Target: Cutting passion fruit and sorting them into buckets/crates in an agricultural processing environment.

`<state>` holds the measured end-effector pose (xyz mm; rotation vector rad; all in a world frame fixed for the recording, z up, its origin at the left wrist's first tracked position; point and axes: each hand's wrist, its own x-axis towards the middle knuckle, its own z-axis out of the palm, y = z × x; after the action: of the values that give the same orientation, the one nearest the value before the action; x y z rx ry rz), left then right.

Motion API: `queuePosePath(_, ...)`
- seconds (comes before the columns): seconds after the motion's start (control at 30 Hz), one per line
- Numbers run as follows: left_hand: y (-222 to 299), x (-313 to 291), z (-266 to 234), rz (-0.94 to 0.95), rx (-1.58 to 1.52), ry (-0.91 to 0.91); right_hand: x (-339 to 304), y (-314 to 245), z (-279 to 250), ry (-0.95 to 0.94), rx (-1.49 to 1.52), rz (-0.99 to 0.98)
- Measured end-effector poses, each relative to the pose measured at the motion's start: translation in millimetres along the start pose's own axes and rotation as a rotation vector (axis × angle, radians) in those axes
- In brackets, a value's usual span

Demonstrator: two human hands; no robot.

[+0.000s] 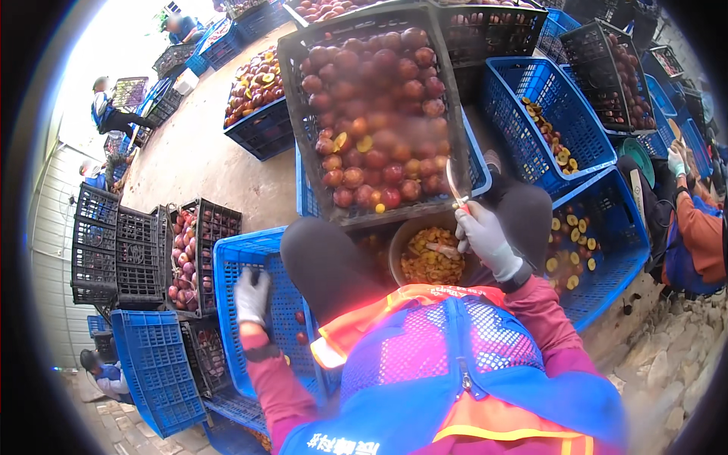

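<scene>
My right hand (485,241), in a pale glove, is closed around the handle of a knife (453,180), its thin curved blade pointing up and away. Below it, between my knees, stands a round bowl (395,262) of yellow-orange fruit pieces (431,265). In front of me a black crate (294,140) full of dark red plums (379,98) is tilted toward me. My left hand (252,296), also gloved, hangs over the blue crate (284,299) at my left, fingers apart and nothing visible in them. A few plums (301,326) lie in that crate.
On the right, one blue crate (618,220) holds halved fruit (574,241), and another blue crate (516,80) behind it holds more. A black crate of plums (183,262) stands at the left. A co-worker's arm (694,220) shows at the far right.
</scene>
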<state>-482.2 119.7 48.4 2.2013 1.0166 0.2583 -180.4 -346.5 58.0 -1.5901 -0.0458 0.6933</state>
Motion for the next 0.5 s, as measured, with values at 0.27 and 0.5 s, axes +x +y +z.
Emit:
queuePosePath(0.27, 297.7, 64.2, 159.4, 0.356, 0.546, -0.367, -15.4, 3.5, 2.6, -0.018, 0.028, -0.153)
queuePosePath(0.5, 248.7, 87.7, 321.4, 0.136, 0.773, -0.323, -38.8, 4.2, -33.4, 0.005, 0.078, -0.152)
